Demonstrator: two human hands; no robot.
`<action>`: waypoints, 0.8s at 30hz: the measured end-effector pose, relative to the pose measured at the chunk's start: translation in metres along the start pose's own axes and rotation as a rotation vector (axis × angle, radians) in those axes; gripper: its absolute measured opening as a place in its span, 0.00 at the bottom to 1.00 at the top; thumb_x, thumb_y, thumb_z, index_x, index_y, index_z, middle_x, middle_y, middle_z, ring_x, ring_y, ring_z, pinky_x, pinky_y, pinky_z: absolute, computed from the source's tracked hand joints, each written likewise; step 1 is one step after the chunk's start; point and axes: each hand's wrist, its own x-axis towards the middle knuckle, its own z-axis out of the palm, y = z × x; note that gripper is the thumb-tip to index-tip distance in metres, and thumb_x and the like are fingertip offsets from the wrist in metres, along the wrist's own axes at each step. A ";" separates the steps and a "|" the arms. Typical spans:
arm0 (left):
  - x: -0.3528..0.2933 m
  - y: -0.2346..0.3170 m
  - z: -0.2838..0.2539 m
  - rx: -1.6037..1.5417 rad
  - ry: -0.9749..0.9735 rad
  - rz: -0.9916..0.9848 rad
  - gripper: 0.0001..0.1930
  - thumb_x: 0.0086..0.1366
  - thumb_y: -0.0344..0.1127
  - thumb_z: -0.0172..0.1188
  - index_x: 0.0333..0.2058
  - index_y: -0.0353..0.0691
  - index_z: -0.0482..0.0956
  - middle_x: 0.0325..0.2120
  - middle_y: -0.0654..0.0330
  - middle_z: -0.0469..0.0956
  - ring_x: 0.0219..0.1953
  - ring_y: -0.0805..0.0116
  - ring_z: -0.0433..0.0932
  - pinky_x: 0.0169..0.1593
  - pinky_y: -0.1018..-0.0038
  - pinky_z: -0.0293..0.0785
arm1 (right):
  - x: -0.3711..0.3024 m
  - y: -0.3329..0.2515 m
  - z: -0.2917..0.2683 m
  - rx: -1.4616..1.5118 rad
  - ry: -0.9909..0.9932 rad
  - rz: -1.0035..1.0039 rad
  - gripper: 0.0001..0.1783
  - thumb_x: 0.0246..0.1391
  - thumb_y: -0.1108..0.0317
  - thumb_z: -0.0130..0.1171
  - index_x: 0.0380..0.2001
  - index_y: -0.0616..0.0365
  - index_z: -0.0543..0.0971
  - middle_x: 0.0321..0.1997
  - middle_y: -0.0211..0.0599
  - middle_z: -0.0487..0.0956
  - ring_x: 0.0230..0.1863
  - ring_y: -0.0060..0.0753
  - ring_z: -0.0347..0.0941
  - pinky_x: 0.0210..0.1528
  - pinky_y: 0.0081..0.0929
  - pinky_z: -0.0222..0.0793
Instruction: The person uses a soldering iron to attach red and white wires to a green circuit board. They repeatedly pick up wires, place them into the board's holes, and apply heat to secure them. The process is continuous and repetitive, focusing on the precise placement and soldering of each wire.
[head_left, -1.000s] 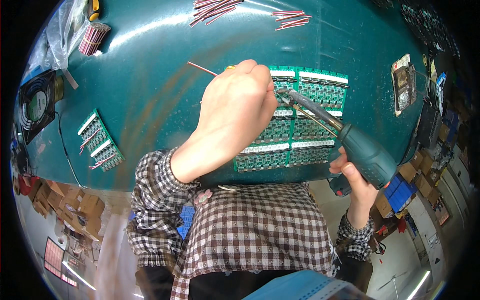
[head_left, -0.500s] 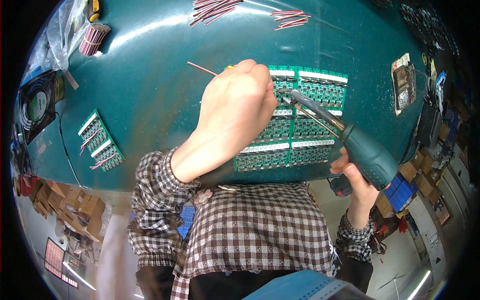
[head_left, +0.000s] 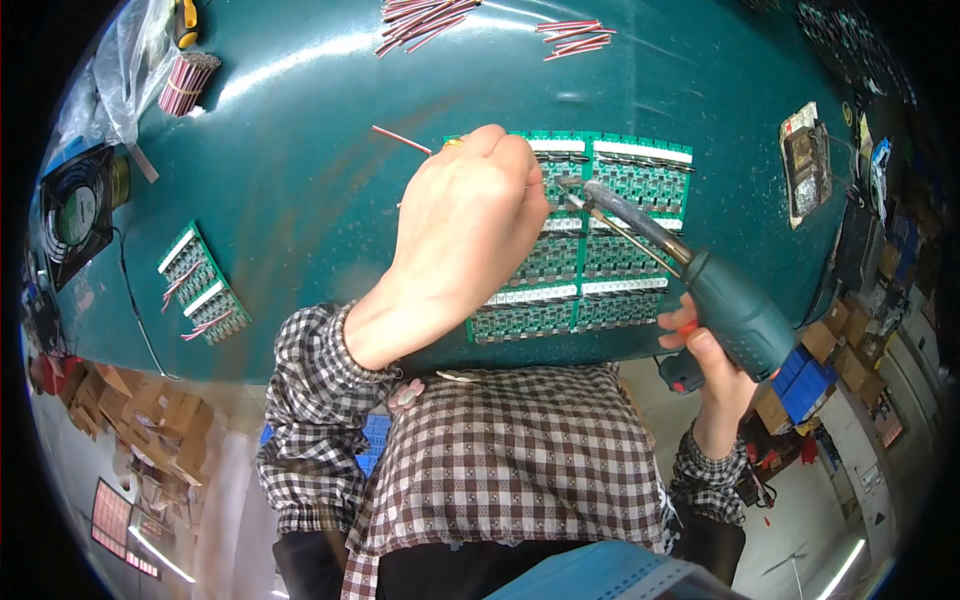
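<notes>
My left hand (head_left: 470, 205) is closed in a pinch over the upper left of a panel of green circuit boards (head_left: 625, 255). A thin red-and-white wire (head_left: 400, 138) sticks out on its left side; the fingertips and the wire's other end are hidden beneath the hand. In my right hand (head_left: 722, 380) is a dark green soldering gun (head_left: 740, 310), gripped by its handle. Its long tip and a thin feed tube reach up-left to the boards, close beside my left fingers. Whether the tip touches a board I cannot tell.
A smaller board strip (head_left: 203, 283) with wires lies at left, near a black fan (head_left: 75, 210). Loose wires (head_left: 425, 22) and a second small pile (head_left: 576, 38) lie at the back. A bundled wire stack (head_left: 188, 83) stands back left. A worn block (head_left: 805, 165) sits at right.
Both hands keep nearly the same places; the view has shifted slightly. A red part of the soldering gun now shows by my right fingers, which have shifted a little.
</notes>
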 end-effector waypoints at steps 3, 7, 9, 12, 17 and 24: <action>0.000 0.000 0.001 -0.010 0.023 0.007 0.05 0.48 0.24 0.61 0.24 0.37 0.73 0.21 0.59 0.71 0.23 0.62 0.72 0.29 0.69 0.68 | 0.000 0.000 -0.001 -0.019 -0.019 0.006 0.24 0.49 0.63 0.64 0.44 0.72 0.75 0.33 0.48 0.79 0.30 0.40 0.79 0.28 0.30 0.80; -0.001 0.001 0.003 -0.015 0.046 0.006 0.06 0.48 0.24 0.62 0.24 0.38 0.73 0.21 0.60 0.70 0.23 0.62 0.71 0.28 0.69 0.68 | -0.001 -0.002 -0.004 0.026 -0.065 0.049 0.20 0.48 0.75 0.65 0.45 0.68 0.76 0.32 0.41 0.81 0.36 0.33 0.79 0.39 0.29 0.76; -0.002 0.001 0.003 -0.016 0.047 0.003 0.06 0.48 0.24 0.62 0.24 0.38 0.73 0.21 0.60 0.70 0.23 0.63 0.71 0.28 0.69 0.68 | -0.002 -0.003 -0.004 0.022 -0.051 0.068 0.19 0.47 0.75 0.65 0.45 0.68 0.76 0.32 0.41 0.81 0.35 0.33 0.79 0.40 0.29 0.75; -0.002 0.001 0.003 -0.023 0.041 -0.006 0.06 0.48 0.24 0.62 0.25 0.38 0.73 0.21 0.60 0.70 0.23 0.64 0.71 0.28 0.70 0.67 | -0.002 -0.004 -0.003 0.025 -0.039 0.082 0.19 0.47 0.75 0.65 0.44 0.68 0.76 0.32 0.41 0.81 0.35 0.32 0.79 0.40 0.29 0.75; -0.003 0.002 0.003 -0.029 0.035 -0.016 0.06 0.48 0.25 0.62 0.25 0.38 0.73 0.21 0.60 0.70 0.23 0.65 0.71 0.28 0.70 0.67 | -0.003 -0.006 0.001 0.029 -0.015 0.086 0.18 0.47 0.75 0.65 0.44 0.68 0.76 0.32 0.40 0.81 0.35 0.32 0.79 0.41 0.29 0.75; -0.003 0.002 0.003 -0.035 0.039 -0.018 0.06 0.48 0.25 0.62 0.24 0.38 0.73 0.21 0.60 0.71 0.22 0.64 0.71 0.28 0.70 0.67 | -0.001 -0.003 -0.001 0.033 -0.051 0.054 0.18 0.47 0.74 0.66 0.42 0.67 0.77 0.31 0.40 0.81 0.34 0.31 0.78 0.39 0.28 0.74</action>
